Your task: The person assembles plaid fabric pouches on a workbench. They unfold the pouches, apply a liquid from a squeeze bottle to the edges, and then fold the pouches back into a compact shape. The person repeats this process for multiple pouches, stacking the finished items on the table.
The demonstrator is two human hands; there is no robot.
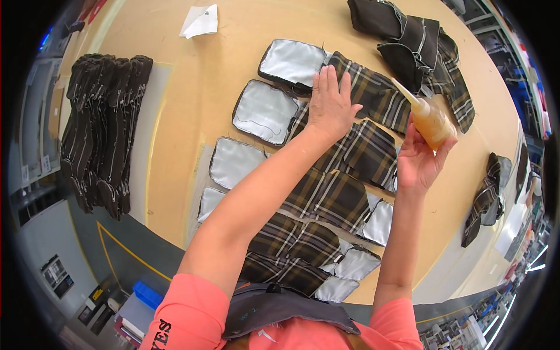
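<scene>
- Head view, nearest first: a row of plaid fabric pieces (326,198) with silver-lined flaps lies across the tan table (175,116), overlapping.
- Right hand (421,158), just right of the row, is closed around an amber glue bottle (433,121), nozzle tilted up-left.
- Left hand (330,105) presses flat, fingers together, on the row's far piece.
- Dark stacked pieces (102,128) lie well left of the row; a bundle (408,41) lies beyond it.

Tan wooden table (192,99), overlapping plaid fabric pieces (326,198) with silver linings, dark stack (105,128) at left, white paper (200,22)
</scene>
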